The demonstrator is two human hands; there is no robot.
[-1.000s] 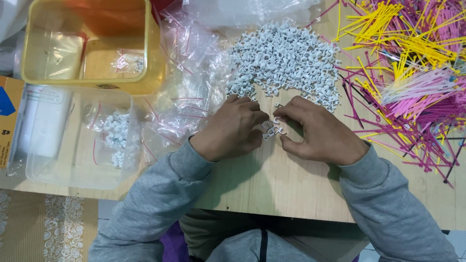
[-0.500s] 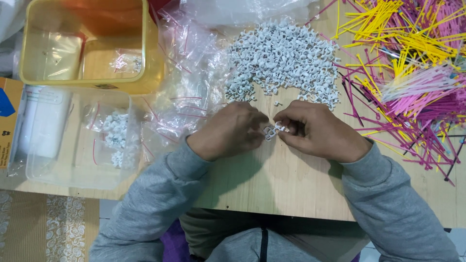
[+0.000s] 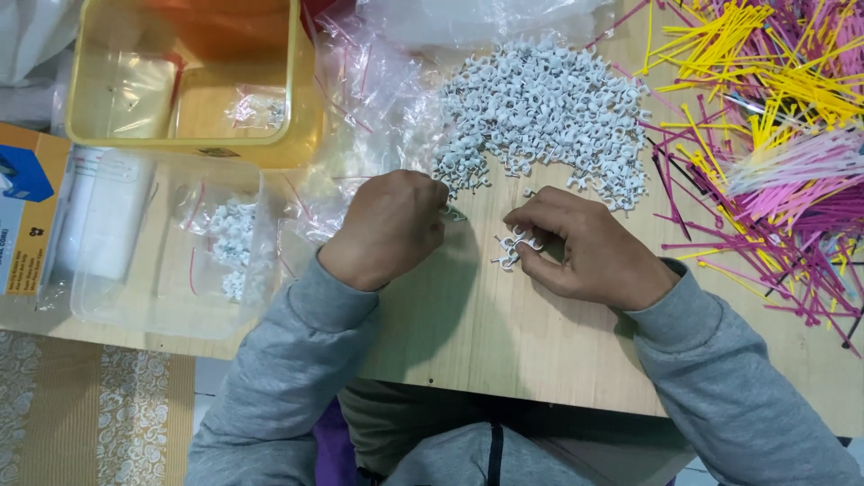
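Note:
A big pile of small white cable clips (image 3: 540, 112) lies on the wooden table (image 3: 504, 333) ahead of me. My right hand (image 3: 585, 247) rests on the table below the pile, its fingers curled around a small cluster of white clips (image 3: 513, 247). To its left, my left hand (image 3: 391, 225) is closed in a loose fist at the pile's lower left edge, pinching what looks like one clip (image 3: 453, 212) at its fingertips. Both arms wear grey sleeves.
Empty clear zip bags (image 3: 360, 99) lie left of the pile. A clear plastic tub (image 3: 162, 243) holds bagged clips; a yellow bin (image 3: 180, 81) stands behind it. Yellow and pink cable ties (image 3: 765, 135) cover the right side. An orange box (image 3: 27, 216) sits far left.
My hands were together over one small cluster of clips. They have drawn apart: the left hand moved left and up to the pile's edge, the right stayed with the cluster.

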